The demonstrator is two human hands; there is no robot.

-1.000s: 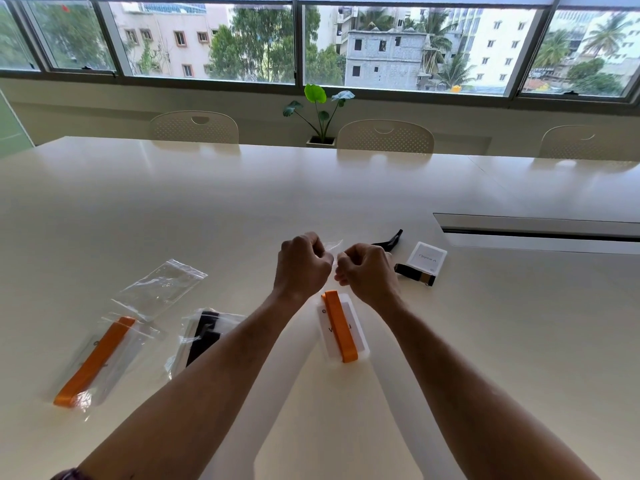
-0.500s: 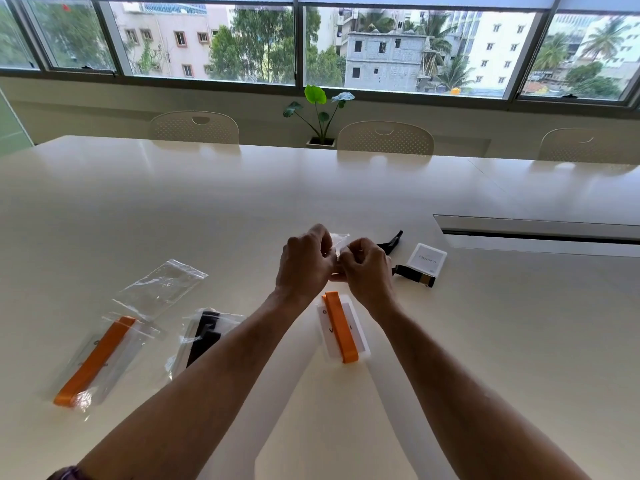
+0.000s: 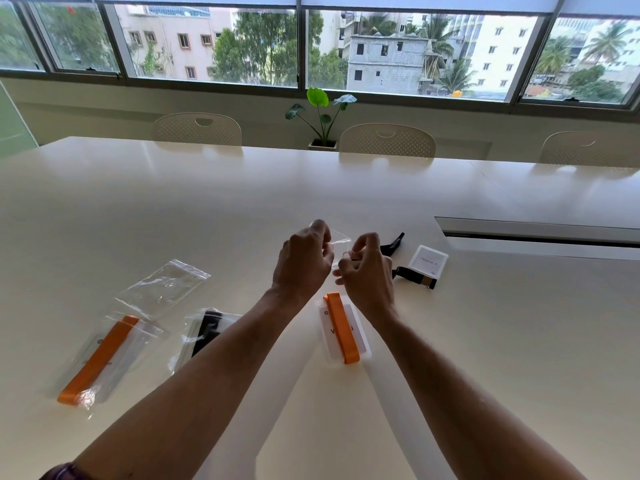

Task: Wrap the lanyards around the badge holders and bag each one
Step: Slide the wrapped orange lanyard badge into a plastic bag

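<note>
My left hand (image 3: 303, 261) and my right hand (image 3: 367, 271) are raised above the table and both pinch the top of a clear plastic bag (image 3: 337, 239) held between them. Just below them lies a white badge holder wrapped in an orange lanyard (image 3: 341, 329), unbagged. To the right sits another white badge holder (image 3: 427, 260) with a loose black lanyard (image 3: 414, 276). At the left lie a bagged orange-lanyard badge (image 3: 98, 360) and a bagged black-lanyard badge (image 3: 204, 332).
An empty clear bag (image 3: 162, 285) lies at the left beside the bagged ones. The white table (image 3: 242, 202) has a long cable slot (image 3: 540, 237) at the right. Chairs and a potted plant (image 3: 323, 114) stand behind the far edge.
Both hands have risen slightly and drawn apart, spreading the top of the clear bag between their fingertips. The things on the table have not moved.
</note>
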